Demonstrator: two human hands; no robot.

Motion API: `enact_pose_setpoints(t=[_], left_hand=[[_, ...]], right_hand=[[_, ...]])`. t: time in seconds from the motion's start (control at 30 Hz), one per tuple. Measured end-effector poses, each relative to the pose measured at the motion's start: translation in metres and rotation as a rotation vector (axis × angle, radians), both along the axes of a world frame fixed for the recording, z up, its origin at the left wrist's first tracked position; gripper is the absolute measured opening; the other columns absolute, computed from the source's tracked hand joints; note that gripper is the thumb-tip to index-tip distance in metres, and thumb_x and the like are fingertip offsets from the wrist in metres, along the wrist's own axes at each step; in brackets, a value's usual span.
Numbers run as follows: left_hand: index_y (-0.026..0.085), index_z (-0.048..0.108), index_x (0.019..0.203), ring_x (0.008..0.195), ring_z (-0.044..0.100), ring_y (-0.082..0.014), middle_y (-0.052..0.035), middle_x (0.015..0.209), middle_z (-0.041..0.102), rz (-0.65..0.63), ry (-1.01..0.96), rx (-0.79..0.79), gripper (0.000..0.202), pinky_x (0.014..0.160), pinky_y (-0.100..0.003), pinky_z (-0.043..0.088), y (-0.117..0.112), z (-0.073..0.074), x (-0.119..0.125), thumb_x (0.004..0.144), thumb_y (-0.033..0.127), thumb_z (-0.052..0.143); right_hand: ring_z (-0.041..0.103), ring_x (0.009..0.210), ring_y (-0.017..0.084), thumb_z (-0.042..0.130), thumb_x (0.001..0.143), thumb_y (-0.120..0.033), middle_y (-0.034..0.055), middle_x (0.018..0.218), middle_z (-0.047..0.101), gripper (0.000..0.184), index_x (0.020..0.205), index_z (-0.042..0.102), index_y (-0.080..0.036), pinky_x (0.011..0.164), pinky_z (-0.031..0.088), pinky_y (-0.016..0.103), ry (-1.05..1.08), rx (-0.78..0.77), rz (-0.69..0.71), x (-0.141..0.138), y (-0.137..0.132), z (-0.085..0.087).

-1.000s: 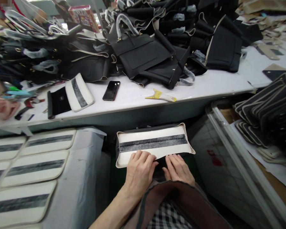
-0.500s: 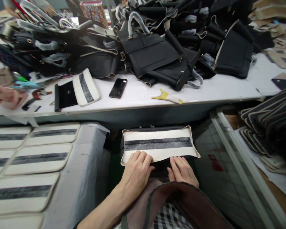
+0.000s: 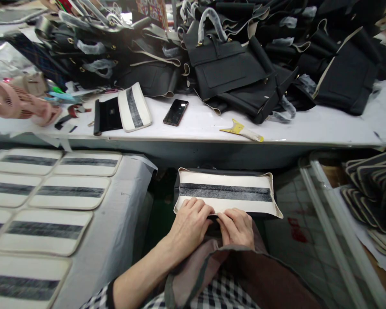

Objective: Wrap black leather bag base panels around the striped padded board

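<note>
Alignment step, I'd judge: left hand (image 3: 193,218), right hand (image 3: 236,225) clamped on panel (image 3: 227,192), near edge; next needs even tension.

Diffuse light | tabletop (image 3: 199,131) bright, dim beneath | glare on phone (image 3: 176,113) | edges stretched, soft

Left of the striped bag bottom (image 3: 227,192), a dark gap lies open to the grey-covered stand (image 3: 128,193); close to its right, a metal-edged case (image 3: 304,214) blocks passage; beyond it, the surface (image 3: 201,131) and heaped black handbags (image 3: 228,71) obstruct.
</note>
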State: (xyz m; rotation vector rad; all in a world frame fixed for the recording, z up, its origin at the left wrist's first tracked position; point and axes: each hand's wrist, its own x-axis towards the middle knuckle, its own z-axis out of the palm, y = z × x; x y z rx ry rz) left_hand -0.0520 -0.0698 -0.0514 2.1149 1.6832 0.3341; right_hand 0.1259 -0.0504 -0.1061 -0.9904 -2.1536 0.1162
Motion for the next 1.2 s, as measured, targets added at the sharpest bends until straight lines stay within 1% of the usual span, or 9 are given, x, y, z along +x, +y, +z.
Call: enact_pose_setpoints(t=[0.13,0.3,0.47,0.53,0.63,0.73,0.9,1.03,1.2], left_hand=[[0.021,0.06,0.096,0.094,0.053,-0.0226,-0.0022,0.096,0.061,0.001,-0.006,0.002,0.011,0.082,-0.038,0.043,-0.001,-0.003,-0.001,0.087,0.017,0.063],[0.022,0.06,0.095,0.09,0.053,-0.0226,-0.0026,0.094,0.061,-0.016,0.044,0.036,0.008,0.079,-0.038,0.042,-0.001,-0.003,-0.001,0.088,0.019,0.062],[0.022,0.061,0.093,0.088,0.054,-0.0221,-0.0028,0.091,0.062,-0.022,0.048,0.059,0.004,0.078,-0.037,0.042,0.002,-0.002,-0.001,0.091,0.025,0.06],[0.021,0.061,0.089,0.086,0.054,-0.0215,-0.0033,0.088,0.062,-0.006,0.042,0.073,0.012,0.078,-0.037,0.042,0.003,-0.003,0.0,0.095,0.029,0.054],[0.02,0.06,0.082,0.083,0.054,-0.0214,-0.0037,0.084,0.062,0.036,0.051,0.113,0.02,0.075,-0.038,0.04,0.005,-0.006,0.004,0.097,0.029,0.05],[0.019,0.059,0.079,0.081,0.055,-0.0214,-0.0036,0.081,0.062,0.077,0.043,0.133,0.021,0.074,-0.038,0.039,0.006,-0.007,0.009,0.096,0.027,0.05],[0.019,0.058,0.076,0.079,0.055,-0.0216,-0.0037,0.077,0.06,0.122,0.042,0.133,0.019,0.073,-0.037,0.039,0.01,-0.004,0.017,0.093,0.025,0.051],[0.019,0.057,0.074,0.079,0.055,-0.0222,-0.004,0.076,0.06,0.162,0.069,0.135,0.017,0.073,-0.038,0.039,0.013,-0.002,0.021,0.09,0.024,0.054],[0.02,0.057,0.074,0.077,0.055,-0.0216,-0.0036,0.075,0.06,0.173,0.069,0.15,0.016,0.072,-0.038,0.039,0.011,-0.003,0.022,0.089,0.023,0.055]], right_hand=[[0.056,0.081,0.018,0.055,0.089,-0.009,0.0052,0.083,0.059,0.009,0.087,0.059,-0.017,0.075,0.044,0.034,0.05,-0.118,0.061,-0.002,0.004,0.002],[0.05,0.076,0.016,0.051,0.09,-0.007,0.0041,0.079,0.056,0.012,0.086,0.056,-0.017,0.071,0.041,0.032,0.066,-0.116,0.164,0.005,0.001,0.001],[0.05,0.076,0.016,0.05,0.091,-0.006,0.0045,0.08,0.056,0.013,0.086,0.057,-0.017,0.071,0.042,0.033,0.077,-0.158,0.181,0.004,0.007,0.004],[0.052,0.077,0.017,0.05,0.092,-0.007,0.0047,0.079,0.057,0.014,0.086,0.058,-0.016,0.072,0.044,0.034,0.091,-0.202,0.171,0.001,0.013,0.008],[0.057,0.084,0.019,0.053,0.091,-0.008,0.0062,0.084,0.061,0.014,0.094,0.064,-0.016,0.078,0.048,0.037,0.126,-0.187,0.106,0.004,0.017,0.016],[0.061,0.092,0.021,0.06,0.086,-0.005,0.0081,0.096,0.065,0.031,0.115,0.065,-0.018,0.083,0.052,0.038,0.187,-0.116,0.008,0.019,0.009,0.02],[0.064,0.102,0.023,0.065,0.083,-0.005,0.0073,0.104,0.07,0.043,0.123,0.063,-0.02,0.092,0.053,0.037,0.053,0.016,-0.072,0.039,-0.014,0.006],[0.063,0.109,0.023,0.063,0.088,-0.015,0.0071,0.11,0.071,0.036,0.124,0.063,-0.018,0.103,0.048,0.039,-0.151,0.095,-0.111,0.033,-0.016,-0.01],[0.061,0.113,0.024,0.057,0.092,-0.021,0.0097,0.116,0.069,0.033,0.123,0.064,-0.014,0.106,0.046,0.04,-0.251,0.126,-0.135,0.023,-0.015,-0.017]])
